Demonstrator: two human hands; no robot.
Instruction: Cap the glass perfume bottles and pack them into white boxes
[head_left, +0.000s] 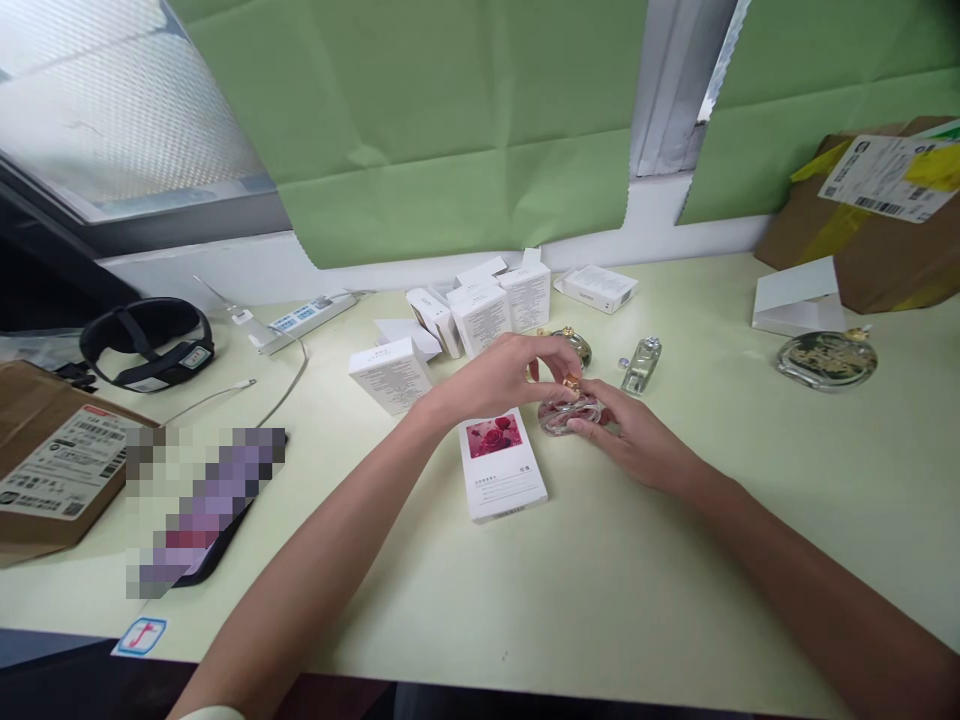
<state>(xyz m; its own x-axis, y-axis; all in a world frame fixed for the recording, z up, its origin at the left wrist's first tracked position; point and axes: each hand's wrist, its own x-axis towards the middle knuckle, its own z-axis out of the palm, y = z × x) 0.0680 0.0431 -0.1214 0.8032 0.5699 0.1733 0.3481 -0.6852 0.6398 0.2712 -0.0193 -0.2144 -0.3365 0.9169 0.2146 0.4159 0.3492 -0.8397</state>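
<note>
At the far left, one brown cardboard box [64,470] with a printed paper label is seen on the smooth, pale tabletop [637,600]. Beyond it, one black, ring-shaped head strap [150,345] is set down near a white power strip [315,312] with slim white cables. One dark-edged phone [217,515], its screen pixelated, is laid nearer the front edge. Against the wall, two green cloth panels [450,120] with scalloped edges are hung.

A cluster of white paperboard cartons [480,318] is overlapped behind the left hand [517,370], so its exact count cannot be told. In front, one flat carton printed with red roses [502,467] is laid face up. The gold-coloured cap [571,384] of a rounded, clear glass bottle [566,415] is pinched between the left fingertips; the bottle's side is gripped by the right hand [637,435], just beside the rose carton.

Three more glass bottles are seen: a gold-topped one [579,347], partly hidden behind the left hand; a slim rectangular one [641,367]; and a flattened round one with a mottled dark-and-gold pattern [825,361], before one open white box [799,300]. At the far right, a second, yellow-taped cardboard box [870,240] is placed.
</note>
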